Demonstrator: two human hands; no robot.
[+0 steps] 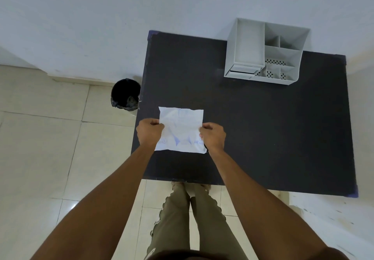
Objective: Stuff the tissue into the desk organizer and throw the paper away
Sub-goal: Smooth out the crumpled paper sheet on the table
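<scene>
A white tissue packet (180, 131) with blue print sits flat near the left front of the dark table (263, 128). My left hand (149, 132) pinches its left edge and my right hand (213, 136) pinches its right edge. The grey desk organizer (265, 51) stands at the far side of the table, right of centre, with a tall open slot on the left and several small compartments on the right. A black bin (125, 94) with a dark liner stands on the floor just left of the table.
A white wall (141, 16) runs behind the table and the bin. The floor (50, 148) is pale tile. My legs in olive trousers (186, 219) stand at the table's front edge.
</scene>
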